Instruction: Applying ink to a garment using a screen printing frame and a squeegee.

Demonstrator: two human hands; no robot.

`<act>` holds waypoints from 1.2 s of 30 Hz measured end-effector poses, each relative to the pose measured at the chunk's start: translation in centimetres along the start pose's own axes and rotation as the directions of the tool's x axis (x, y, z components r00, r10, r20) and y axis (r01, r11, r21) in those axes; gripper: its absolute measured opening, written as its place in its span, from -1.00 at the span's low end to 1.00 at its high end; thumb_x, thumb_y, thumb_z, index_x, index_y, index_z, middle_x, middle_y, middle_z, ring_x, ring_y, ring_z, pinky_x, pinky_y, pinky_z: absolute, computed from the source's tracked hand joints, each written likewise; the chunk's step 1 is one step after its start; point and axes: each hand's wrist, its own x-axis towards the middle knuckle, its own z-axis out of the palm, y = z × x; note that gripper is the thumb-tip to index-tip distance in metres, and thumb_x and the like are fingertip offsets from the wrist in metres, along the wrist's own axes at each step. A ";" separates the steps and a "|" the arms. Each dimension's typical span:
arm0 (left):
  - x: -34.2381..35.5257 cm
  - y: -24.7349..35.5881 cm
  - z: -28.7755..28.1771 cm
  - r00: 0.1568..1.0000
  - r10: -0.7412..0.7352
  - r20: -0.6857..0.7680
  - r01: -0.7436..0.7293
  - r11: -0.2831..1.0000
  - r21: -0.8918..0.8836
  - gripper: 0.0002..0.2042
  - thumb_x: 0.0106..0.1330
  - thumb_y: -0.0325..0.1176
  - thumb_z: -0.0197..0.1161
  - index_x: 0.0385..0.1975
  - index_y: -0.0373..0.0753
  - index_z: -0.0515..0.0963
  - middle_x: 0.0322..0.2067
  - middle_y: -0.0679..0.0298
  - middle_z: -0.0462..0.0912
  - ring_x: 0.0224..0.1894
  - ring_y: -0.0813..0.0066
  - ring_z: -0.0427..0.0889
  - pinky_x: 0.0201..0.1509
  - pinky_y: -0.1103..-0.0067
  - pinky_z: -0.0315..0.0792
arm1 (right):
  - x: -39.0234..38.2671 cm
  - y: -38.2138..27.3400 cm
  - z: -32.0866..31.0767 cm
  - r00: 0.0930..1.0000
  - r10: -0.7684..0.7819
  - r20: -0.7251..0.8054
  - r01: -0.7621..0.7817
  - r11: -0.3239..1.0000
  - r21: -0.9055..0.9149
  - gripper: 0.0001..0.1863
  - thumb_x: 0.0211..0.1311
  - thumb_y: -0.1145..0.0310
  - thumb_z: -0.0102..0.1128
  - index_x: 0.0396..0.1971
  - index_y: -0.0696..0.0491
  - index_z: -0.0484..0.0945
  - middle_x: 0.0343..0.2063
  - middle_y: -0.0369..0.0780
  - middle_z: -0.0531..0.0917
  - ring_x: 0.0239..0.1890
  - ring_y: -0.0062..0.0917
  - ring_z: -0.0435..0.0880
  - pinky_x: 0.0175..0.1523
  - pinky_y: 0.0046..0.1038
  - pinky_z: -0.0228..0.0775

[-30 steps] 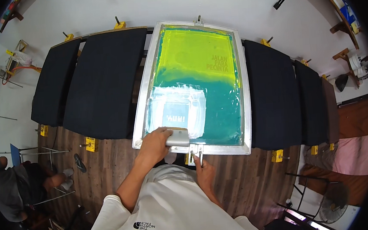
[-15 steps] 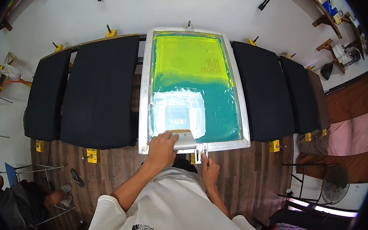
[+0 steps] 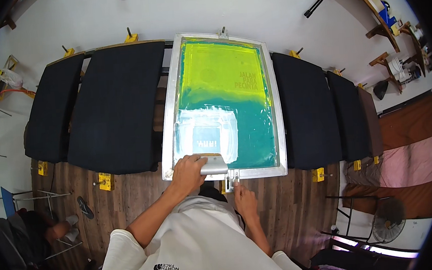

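Note:
A screen printing frame with a pale metal rim lies over the middle of a row of black-covered boards. Its mesh is yellow-green at the far end and teal nearer me, with a patch of white ink at the near left. My left hand is closed around a squeegee with a grey metal handle, which rests at the frame's near end. Just right of it, my right hand has its fingers curled at the slotted metal bracket on the near rim; the grip is partly hidden.
Black-covered boards flank the frame on the left, more on the right, with yellow blocks at their ends. A seated person is at the lower left. A fan stands lower right; shelves hang upper right.
The view has shifted slightly. Both hands, the squeegee and the frame keep nearly the same places relative to each other.

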 end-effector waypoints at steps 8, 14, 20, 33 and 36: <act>3.7 -0.7 -1.2 0.978 -0.074 0.195 0.081 0.996 -0.029 -0.70 -0.02 -0.62 0.26 -0.22 -0.36 0.67 -0.34 -0.14 0.68 -0.25 -0.07 0.68 -0.10 0.26 0.57 | 8.0 -13.1 -8.9 0.650 -0.759 -0.025 0.743 0.642 -0.189 -0.66 -0.07 0.44 0.41 -0.23 0.13 0.54 -0.34 -0.04 0.60 -0.16 -0.11 0.59 -0.04 -0.20 0.44; 5.6 -1.3 -1.4 0.932 -0.131 0.339 0.150 0.988 -0.033 -0.64 -0.08 -0.67 0.19 -0.21 -0.33 0.69 -0.37 -0.16 0.67 -0.25 -0.10 0.68 -0.05 0.27 0.57 | 12.9 -10.3 -2.5 0.715 -0.523 0.463 0.637 0.760 -0.126 -0.68 -0.17 0.58 0.33 -0.30 0.15 0.58 -0.32 0.00 0.63 -0.19 -0.08 0.62 -0.07 -0.16 0.51; 6.1 -1.0 -2.6 0.884 -0.159 0.439 0.159 0.987 0.038 -0.70 -0.08 -0.63 0.21 -0.29 -0.32 0.69 -0.41 -0.16 0.67 -0.28 -0.06 0.70 -0.07 0.28 0.57 | 13.2 -11.1 -3.2 0.713 -0.486 0.505 0.601 0.795 -0.084 -0.74 -0.18 0.52 0.35 -0.36 0.14 0.62 -0.37 0.01 0.66 -0.25 -0.08 0.67 -0.11 -0.15 0.55; 15.7 -2.8 0.6 0.966 -0.009 0.259 0.015 1.000 -0.022 -0.80 -0.05 -0.56 0.31 -0.37 -0.32 0.68 -0.39 -0.17 0.67 -0.29 -0.08 0.70 -0.15 0.26 0.61 | 22.5 -9.9 -3.8 0.787 -0.507 0.353 0.576 0.808 -0.123 -0.73 -0.21 0.59 0.28 -0.36 0.15 0.64 -0.41 0.06 0.68 -0.29 -0.03 0.68 -0.15 -0.16 0.56; 14.0 -2.4 1.1 0.965 0.021 0.263 -0.025 1.000 0.012 -0.80 -0.03 -0.54 0.33 -0.34 -0.30 0.65 -0.38 -0.12 0.67 -0.30 -0.09 0.69 -0.19 0.22 0.60 | 20.7 -9.2 -3.6 0.775 -0.545 0.320 0.589 0.806 -0.057 -0.71 -0.22 0.65 0.20 -0.36 0.17 0.63 -0.42 0.07 0.67 -0.30 -0.01 0.66 -0.14 -0.14 0.53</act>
